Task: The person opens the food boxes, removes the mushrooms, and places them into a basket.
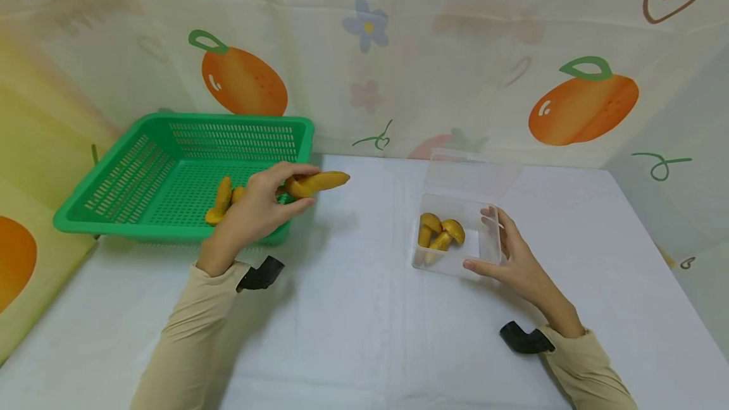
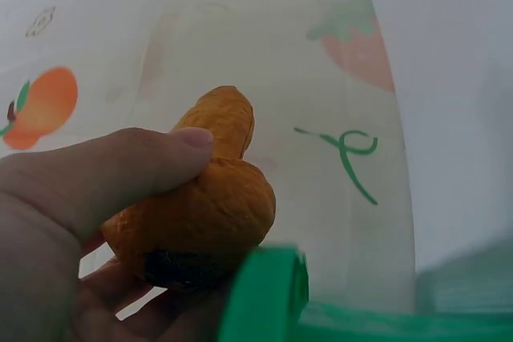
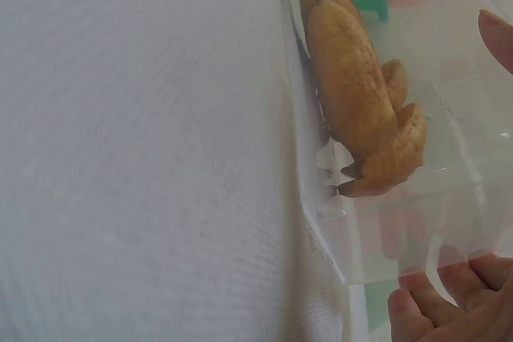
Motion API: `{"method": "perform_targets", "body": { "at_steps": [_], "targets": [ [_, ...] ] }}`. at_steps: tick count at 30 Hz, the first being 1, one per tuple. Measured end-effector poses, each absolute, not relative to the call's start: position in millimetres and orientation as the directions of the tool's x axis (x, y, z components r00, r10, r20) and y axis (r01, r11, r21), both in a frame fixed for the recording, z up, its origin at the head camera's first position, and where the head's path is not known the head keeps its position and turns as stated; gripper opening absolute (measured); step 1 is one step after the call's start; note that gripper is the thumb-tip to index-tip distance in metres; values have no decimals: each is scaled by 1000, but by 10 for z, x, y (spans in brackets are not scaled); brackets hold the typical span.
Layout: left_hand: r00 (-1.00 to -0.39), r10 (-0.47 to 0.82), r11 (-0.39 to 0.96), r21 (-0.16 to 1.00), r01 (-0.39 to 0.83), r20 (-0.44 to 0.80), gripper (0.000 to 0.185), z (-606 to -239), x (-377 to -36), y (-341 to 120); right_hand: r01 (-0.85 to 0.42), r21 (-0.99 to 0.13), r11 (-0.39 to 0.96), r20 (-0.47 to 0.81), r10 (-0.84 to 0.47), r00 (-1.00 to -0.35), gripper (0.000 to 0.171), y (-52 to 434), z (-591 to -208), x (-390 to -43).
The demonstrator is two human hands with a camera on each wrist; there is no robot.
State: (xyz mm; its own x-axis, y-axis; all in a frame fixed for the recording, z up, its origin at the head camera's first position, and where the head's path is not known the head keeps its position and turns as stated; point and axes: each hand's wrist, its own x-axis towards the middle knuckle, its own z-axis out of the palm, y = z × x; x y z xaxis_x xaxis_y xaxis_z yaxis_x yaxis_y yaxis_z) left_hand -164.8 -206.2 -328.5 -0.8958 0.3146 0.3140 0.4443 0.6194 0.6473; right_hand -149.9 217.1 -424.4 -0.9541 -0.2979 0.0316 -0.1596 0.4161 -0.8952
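A yellow-brown mushroom [image 1: 324, 182] is pinched between the thumb and fingers of my left hand [image 1: 256, 204], just past the right rim of the green basket [image 1: 154, 230]. The left wrist view shows its rounded cap [image 2: 216, 214] under my thumb, with a dark patch on it. More mushrooms [image 1: 221, 201] lie in the basket, partly hidden by that hand. On the right, my right hand [image 1: 521, 264] grips the right side of a clear plastic box [image 1: 455, 263], thumb at the front and fingers behind. Inside it, at the left, lie mushrooms [image 1: 444, 233].
The box's clear lid [image 1: 467, 173] stands raised at its back. A white cloth [image 1: 353, 309] covers the table. Behind it hangs a printed curtain [image 1: 410, 81] with fruit and flowers. Black wrist mounts [image 1: 261, 274] sit at both cuffs.
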Motion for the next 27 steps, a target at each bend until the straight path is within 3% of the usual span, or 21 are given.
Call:
{"method": "perform_targets", "body": {
  "at_steps": [7,16,27],
  "targets": [
    [-920,221,601,698,389,322,44,-3330,-1634,-2269,-154,-899,410,26,-302,-953,110,2174,-4247,-1507],
    [-925,173,678,641,361,339,48,-3359,-1657,-2459,-155,-896,416,27,-299,-954,110,2178,-4248,-1511],
    [-957,123,749,608,262,261,48,-3413,-1693,-2630,-151,-896,417,23,-297,-955,110,2175,-4244,-1512]
  ]
}}
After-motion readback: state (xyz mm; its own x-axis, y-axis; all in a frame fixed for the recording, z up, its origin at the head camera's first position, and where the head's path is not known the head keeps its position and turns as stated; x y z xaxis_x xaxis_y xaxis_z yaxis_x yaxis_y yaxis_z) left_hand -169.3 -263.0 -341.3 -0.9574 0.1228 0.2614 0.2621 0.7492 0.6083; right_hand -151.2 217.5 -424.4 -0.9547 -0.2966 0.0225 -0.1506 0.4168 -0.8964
